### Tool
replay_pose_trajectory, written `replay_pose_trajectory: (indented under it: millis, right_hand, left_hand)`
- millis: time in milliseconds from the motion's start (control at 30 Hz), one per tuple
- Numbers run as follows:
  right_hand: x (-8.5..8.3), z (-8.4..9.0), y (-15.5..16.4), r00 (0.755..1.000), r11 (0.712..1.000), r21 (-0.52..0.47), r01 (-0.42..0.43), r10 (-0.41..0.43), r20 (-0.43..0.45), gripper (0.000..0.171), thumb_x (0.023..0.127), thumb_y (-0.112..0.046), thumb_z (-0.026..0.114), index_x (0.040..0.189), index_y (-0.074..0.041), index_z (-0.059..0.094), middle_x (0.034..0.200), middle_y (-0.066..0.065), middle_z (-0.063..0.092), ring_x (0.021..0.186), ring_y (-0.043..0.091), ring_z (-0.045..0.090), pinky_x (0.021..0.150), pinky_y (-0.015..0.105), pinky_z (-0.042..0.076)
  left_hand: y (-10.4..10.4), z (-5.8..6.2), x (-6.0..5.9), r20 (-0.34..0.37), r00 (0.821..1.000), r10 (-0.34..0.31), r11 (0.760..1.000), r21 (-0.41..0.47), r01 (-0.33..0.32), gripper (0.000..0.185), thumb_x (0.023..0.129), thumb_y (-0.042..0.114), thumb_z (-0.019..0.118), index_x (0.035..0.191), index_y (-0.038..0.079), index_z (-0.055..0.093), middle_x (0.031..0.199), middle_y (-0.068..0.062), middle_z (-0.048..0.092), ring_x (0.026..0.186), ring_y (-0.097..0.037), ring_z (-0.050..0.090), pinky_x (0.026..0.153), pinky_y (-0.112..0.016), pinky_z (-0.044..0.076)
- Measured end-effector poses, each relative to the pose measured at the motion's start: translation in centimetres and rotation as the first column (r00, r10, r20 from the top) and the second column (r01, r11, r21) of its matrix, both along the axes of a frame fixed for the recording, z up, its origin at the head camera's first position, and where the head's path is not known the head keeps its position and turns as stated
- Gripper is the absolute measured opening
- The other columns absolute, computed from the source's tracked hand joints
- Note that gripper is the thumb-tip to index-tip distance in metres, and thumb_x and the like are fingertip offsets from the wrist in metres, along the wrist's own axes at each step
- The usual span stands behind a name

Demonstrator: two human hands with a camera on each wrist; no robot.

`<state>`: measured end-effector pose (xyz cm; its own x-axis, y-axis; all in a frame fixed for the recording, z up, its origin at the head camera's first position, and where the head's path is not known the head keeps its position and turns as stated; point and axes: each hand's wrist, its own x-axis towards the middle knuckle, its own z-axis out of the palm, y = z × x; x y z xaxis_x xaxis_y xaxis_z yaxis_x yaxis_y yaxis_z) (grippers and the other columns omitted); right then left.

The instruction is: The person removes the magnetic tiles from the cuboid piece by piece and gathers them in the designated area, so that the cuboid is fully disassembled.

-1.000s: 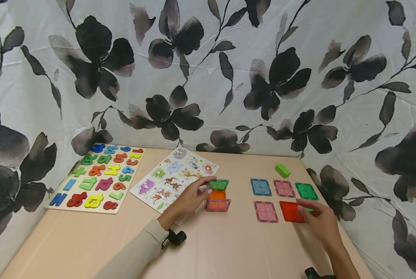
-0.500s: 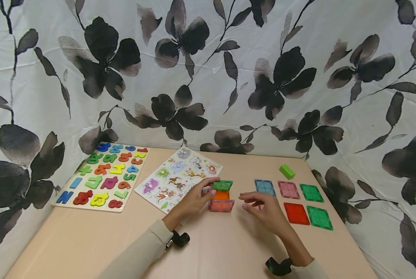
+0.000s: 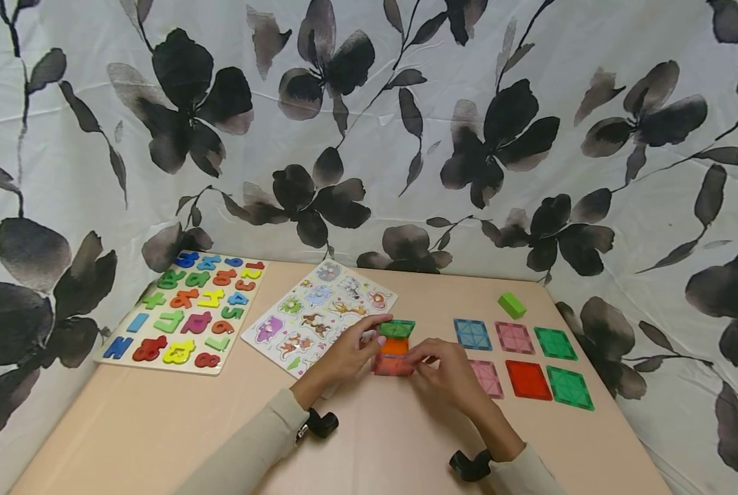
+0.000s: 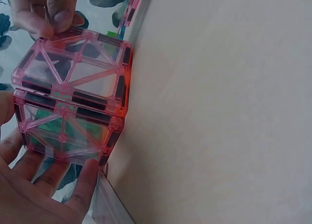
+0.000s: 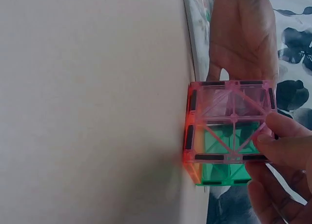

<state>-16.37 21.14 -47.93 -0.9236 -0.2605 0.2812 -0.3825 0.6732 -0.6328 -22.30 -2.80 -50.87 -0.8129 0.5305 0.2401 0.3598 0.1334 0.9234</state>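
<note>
A small box of magnetic tiles stands mid-table, with a green back wall, an orange floor and a pink front wall. My left hand holds its left side, thumb on the green tile's top edge. My right hand pinches the right corner of the pink front tile. In the left wrist view the pink tiles fill the left side, with left fingers below and right fingertips above. The right wrist view shows a pink tile over green, with right fingers on its corner.
Flat tiles lie to the right: blue, pink, green, pink, red, green. A green block sits behind them. A number puzzle and an animal puzzle lie at the left.
My right hand has moved left from the flat tiles at the right edge to the tile box and taken its pink front tile. The left hand has stayed on the box.
</note>
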Motion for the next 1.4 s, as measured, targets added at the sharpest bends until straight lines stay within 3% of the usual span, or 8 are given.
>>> replay_pose_trajectory:
  millis: [200,400,600,733,933,1100,1233,1400]
  right_hand:
    - [0.9,-0.1,1.0,0.996,0.995,-0.042,0.091,-0.090,0.010,0.030,0.089,0.004,0.081,0.093,-0.025,0.087,0.096,-0.014,0.079,0.094,0.011,0.073,0.086,0.031,0.064]
    - [2.4,0.0,3.4,0.968,0.968,-0.096,0.232,-0.220,0.117,0.030,0.090,0.002,0.081,0.097,-0.027,0.086,0.103,-0.006,0.080,0.093,0.013,0.072,0.082,0.018,0.059]
    - [4.4,-0.1,6.0,0.906,0.907,-0.203,0.368,-0.302,0.296,0.022,0.092,-0.002,0.081,0.108,-0.016,0.085,0.115,0.006,0.081,0.095,0.013,0.075,0.081,0.018,0.060]
    - [6.0,-0.3,7.5,0.862,0.873,-0.196,0.447,-0.362,0.354,0.024,0.092,-0.005,0.082,0.114,-0.013,0.084,0.115,0.007,0.081,0.094,0.009,0.074,0.081,0.017,0.060]
    - [8.5,-0.9,9.4,0.806,0.822,-0.226,0.523,-0.392,0.443,0.026,0.092,-0.007,0.082,0.119,-0.006,0.081,0.115,0.009,0.082,0.093,0.005,0.077,0.081,0.019,0.061]
    - [10.2,-1.5,10.7,0.760,0.794,-0.200,0.575,-0.427,0.489,0.028,0.093,-0.011,0.083,0.120,-0.005,0.081,0.117,0.009,0.081,0.095,0.003,0.077,0.083,0.019,0.061]
    - [11.1,-2.1,11.5,0.709,0.770,-0.166,0.616,-0.450,0.542,0.030,0.093,-0.015,0.083,0.121,-0.005,0.080,0.118,0.007,0.081,0.095,0.006,0.079,0.084,0.020,0.062]
    - [11.7,-2.5,12.2,0.662,0.741,-0.149,0.655,-0.467,0.587,0.032,0.090,-0.016,0.086,0.120,-0.005,0.080,0.116,0.008,0.081,0.096,0.013,0.080,0.084,0.027,0.064]
  left_hand:
    - [0.0,-0.2,-0.1,0.002,1.000,0.004,1.000,-0.012,-0.004,0.046,0.111,0.016,0.056,0.157,0.015,0.050,0.155,-0.014,0.056,0.131,-0.033,0.053,0.113,-0.044,0.045]
    - [0.0,-0.3,-0.1,0.008,1.000,0.004,1.000,-0.009,-0.004,0.046,0.112,0.015,0.055,0.158,0.015,0.050,0.154,-0.015,0.056,0.128,-0.030,0.053,0.108,-0.039,0.046]
    - [-0.1,-0.3,0.0,0.024,1.000,0.001,1.000,-0.004,0.000,0.047,0.112,0.015,0.056,0.158,0.017,0.049,0.145,-0.018,0.057,0.115,-0.023,0.052,0.096,-0.029,0.045]
    - [-0.1,-0.4,0.0,0.031,0.999,-0.010,1.000,0.008,0.010,0.047,0.112,0.015,0.055,0.158,0.017,0.048,0.135,-0.020,0.059,0.099,-0.027,0.057,0.085,-0.024,0.049]
    - [-0.1,-0.4,0.0,0.038,0.999,-0.024,0.999,0.022,0.023,0.047,0.112,0.015,0.055,0.159,0.017,0.048,0.135,-0.022,0.058,0.094,-0.026,0.057,0.082,-0.022,0.048]
    - [-0.1,-0.4,0.0,0.047,0.999,-0.027,0.999,0.024,0.026,0.047,0.112,0.015,0.055,0.158,0.018,0.048,0.133,-0.023,0.057,0.085,-0.025,0.058,0.078,-0.023,0.050]
    - [-0.1,-0.4,-0.1,0.045,0.999,-0.015,1.000,0.013,0.014,0.047,0.112,0.017,0.056,0.158,0.021,0.049,0.134,-0.019,0.059,0.088,-0.021,0.058,0.081,-0.023,0.049]
    - [-0.1,-0.3,0.0,0.051,0.998,-0.026,0.999,0.029,0.025,0.047,0.112,0.016,0.055,0.158,0.020,0.048,0.114,-0.016,0.059,0.080,-0.022,0.059,0.074,-0.024,0.052]
